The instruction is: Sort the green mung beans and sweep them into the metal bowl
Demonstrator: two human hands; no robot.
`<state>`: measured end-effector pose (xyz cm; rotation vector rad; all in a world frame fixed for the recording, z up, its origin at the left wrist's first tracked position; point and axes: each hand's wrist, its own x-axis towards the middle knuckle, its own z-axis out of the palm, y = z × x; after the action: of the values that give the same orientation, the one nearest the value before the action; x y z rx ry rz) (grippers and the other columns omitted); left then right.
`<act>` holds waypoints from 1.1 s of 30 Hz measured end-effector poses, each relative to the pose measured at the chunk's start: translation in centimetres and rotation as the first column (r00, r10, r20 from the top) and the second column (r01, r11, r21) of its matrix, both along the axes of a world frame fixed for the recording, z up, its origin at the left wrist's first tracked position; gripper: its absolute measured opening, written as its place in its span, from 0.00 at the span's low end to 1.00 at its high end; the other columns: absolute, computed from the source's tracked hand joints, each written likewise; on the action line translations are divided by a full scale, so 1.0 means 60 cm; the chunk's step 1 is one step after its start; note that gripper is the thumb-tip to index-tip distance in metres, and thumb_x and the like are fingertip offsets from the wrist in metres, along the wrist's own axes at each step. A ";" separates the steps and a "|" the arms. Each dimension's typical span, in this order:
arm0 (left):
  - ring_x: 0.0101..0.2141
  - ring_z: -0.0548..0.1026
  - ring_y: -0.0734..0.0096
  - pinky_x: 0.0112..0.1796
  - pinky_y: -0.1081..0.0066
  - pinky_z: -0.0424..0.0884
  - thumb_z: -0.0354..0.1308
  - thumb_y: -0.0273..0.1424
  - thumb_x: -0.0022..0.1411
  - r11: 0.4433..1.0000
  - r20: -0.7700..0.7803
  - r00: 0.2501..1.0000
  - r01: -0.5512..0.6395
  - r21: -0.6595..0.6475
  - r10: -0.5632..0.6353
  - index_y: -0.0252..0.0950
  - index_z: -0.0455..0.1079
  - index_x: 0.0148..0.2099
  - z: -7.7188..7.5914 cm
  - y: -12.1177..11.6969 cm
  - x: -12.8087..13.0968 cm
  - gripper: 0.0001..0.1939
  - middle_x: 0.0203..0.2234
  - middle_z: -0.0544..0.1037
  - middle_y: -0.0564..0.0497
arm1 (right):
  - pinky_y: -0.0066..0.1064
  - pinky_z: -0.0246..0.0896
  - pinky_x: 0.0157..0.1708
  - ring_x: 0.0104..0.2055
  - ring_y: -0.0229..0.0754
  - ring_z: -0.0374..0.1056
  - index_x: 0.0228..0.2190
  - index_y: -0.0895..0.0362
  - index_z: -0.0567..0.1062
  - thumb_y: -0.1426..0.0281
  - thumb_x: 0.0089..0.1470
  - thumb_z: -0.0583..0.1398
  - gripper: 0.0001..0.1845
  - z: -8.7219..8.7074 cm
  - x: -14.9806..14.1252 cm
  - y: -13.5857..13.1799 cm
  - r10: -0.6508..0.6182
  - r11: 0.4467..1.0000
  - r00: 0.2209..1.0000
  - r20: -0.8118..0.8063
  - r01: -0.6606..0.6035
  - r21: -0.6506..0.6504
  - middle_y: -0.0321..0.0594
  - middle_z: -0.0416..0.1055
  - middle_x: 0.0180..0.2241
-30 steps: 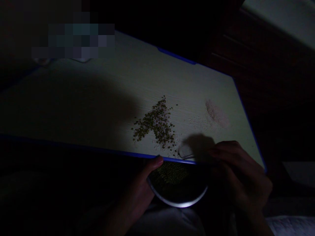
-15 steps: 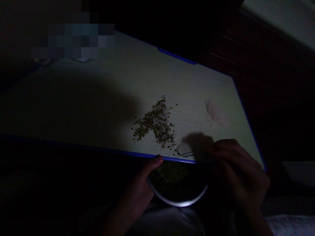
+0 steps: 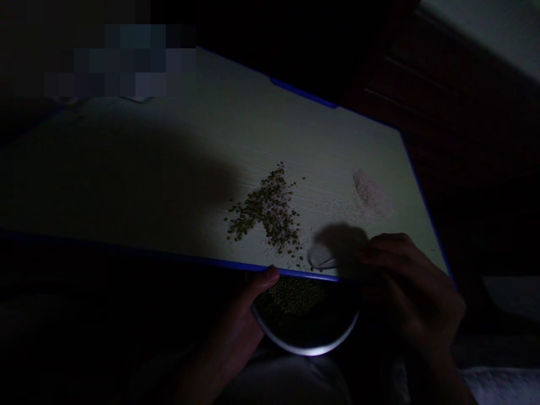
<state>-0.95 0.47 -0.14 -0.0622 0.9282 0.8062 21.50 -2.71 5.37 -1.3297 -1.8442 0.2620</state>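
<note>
The scene is very dark. My left hand (image 3: pixel 242 323) grips the rim of a round metal bowl (image 3: pixel 310 346) held just under the table's near edge, thumb up against the edge. Green beans (image 3: pixel 295 295) lie in the bowl. My right hand (image 3: pixel 411 287) is closed on a thin-handled spoon (image 3: pixel 321 257) whose pale tip rests on the tabletop by the edge. A scattered pile of green beans mixed with pale grains (image 3: pixel 270 211) lies on the table, left of the spoon.
The light tabletop (image 3: pixel 169 169) has a blue rim and sits tilted in view. A small pinkish heap of grains (image 3: pixel 371 194) lies near its right side. Dark furniture stands beyond the table at the right. A blurred patch covers the upper left.
My right hand and the spoon have shifted slightly up and right along the table edge. The left hand and bowl have stayed where they were.
</note>
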 end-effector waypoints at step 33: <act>0.45 0.86 0.53 0.51 0.58 0.80 0.75 0.31 0.54 0.998 0.002 0.999 0.048 0.035 -0.048 0.37 0.83 0.42 -0.024 -0.003 -0.003 0.12 0.38 0.90 0.48 | 0.37 0.70 0.36 0.40 0.43 0.77 0.45 0.50 0.82 0.81 0.61 0.63 0.17 -0.035 -0.056 -0.054 -0.281 0.959 0.958 -0.052 0.282 0.019 0.37 0.82 0.40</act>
<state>-1.15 0.31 -1.56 -0.0105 0.9091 0.7775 18.15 -5.95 3.30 -1.5329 -1.5882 0.1172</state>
